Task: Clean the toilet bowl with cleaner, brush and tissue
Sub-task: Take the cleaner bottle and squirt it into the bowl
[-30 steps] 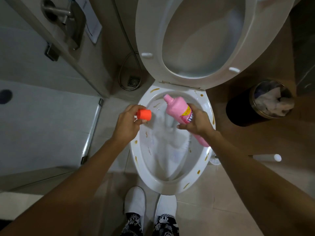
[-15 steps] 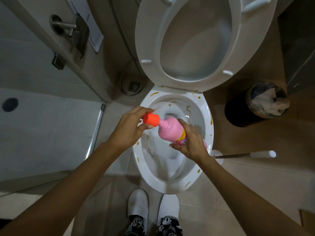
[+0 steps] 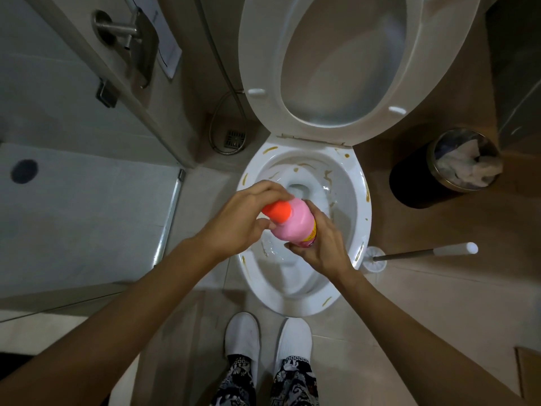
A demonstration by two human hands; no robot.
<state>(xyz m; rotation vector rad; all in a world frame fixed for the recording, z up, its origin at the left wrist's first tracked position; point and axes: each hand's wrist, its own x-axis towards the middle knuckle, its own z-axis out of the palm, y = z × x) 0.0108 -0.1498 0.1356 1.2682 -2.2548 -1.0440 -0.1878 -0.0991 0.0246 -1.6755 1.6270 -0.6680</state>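
A pink cleaner bottle (image 3: 295, 227) hangs tilted over the left side of the white toilet bowl (image 3: 357, 200). My right hand (image 3: 322, 247) grips its lower body. My left hand (image 3: 243, 218) curls round the orange cap (image 3: 276, 211), which sits on the bottle's neck. Brown streaks mark the bowl's rim and inner wall. The seat and lid (image 3: 418, 68) stand raised. A toilet brush (image 3: 421, 254) with a white-tipped handle lies in its holder on the floor right of the bowl.
A dark bin (image 3: 409, 183) holding crumpled tissue stands at the right. A glass shower door with a metal handle (image 3: 123, 27) is at the left. A hose and a floor drain (image 3: 235, 138) lie behind the bowl. My white slippers (image 3: 243, 335) face the bowl.
The cap was apart from the bottle in my left hand; it now sits on the neck. The bottle has come from pouring over the bowl toward the left.
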